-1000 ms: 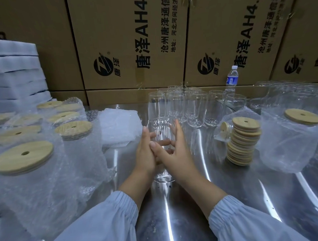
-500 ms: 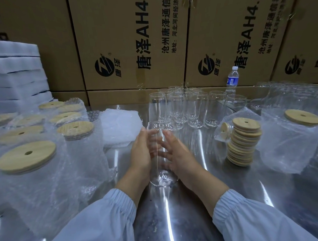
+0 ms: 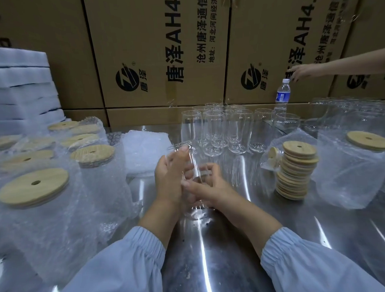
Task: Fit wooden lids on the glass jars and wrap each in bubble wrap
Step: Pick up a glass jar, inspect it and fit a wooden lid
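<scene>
Through the head camera I am looking down on a shiny steel tabletop [image 3: 234,253] that is running back to a wall of printed cardboard cartons [image 3: 162,48]. A foam sheet stack [image 3: 19,90] is standing at the far left.

The bare steel is lying open on the near right, between my view of the sleeves and the lid stack [image 3: 297,170]. The left side is crowding right up to the frame edge.

The left hand [image 3: 172,175] is lying flat along the glass jar [image 3: 195,211], fingers straight, while the right hand [image 3: 210,186] is curling round its lower half and gripping it. The jar is tilting leftward at the tabletop's centre.

I am counting at least seven lidded wrapped jars [image 3: 32,188] on the left, and one right-side wrapped jar [image 3: 362,161]. There is one pile of bubble wrap [image 3: 143,147] and one water bottle [image 3: 282,94]. The bare jars [image 3: 217,132] behind number roughly ten, though overlapping glass is blurring the count. Another person's hand [image 3: 300,72] is reaching in above the bottle.
</scene>
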